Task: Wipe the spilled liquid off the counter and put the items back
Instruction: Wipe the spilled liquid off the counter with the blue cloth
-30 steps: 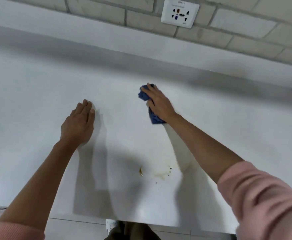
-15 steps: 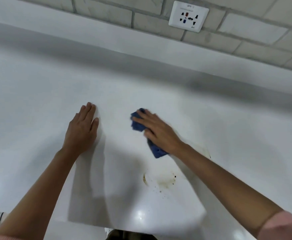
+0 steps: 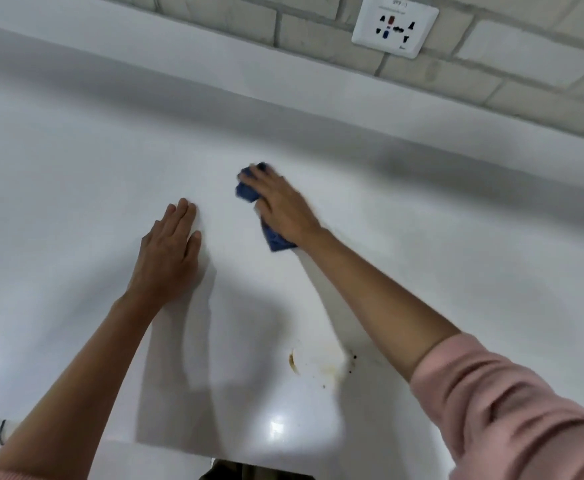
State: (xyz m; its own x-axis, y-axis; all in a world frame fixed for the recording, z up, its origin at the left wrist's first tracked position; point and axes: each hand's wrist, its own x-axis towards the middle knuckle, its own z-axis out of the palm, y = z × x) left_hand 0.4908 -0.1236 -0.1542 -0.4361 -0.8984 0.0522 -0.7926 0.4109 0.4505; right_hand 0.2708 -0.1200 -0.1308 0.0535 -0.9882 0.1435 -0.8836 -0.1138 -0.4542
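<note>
Cloth, blue, lay bunched under the right hand, whose fingers were extended and pressed it flat to the table, presumably to keep wiping pressure even. Left hand rested palm-down just beside, released and holding nothing, likely as a brace. Brownish spill residue sat nearer the front edge, well apart from the cloth, not yet wiped; wall socket above, on the brick.
</note>
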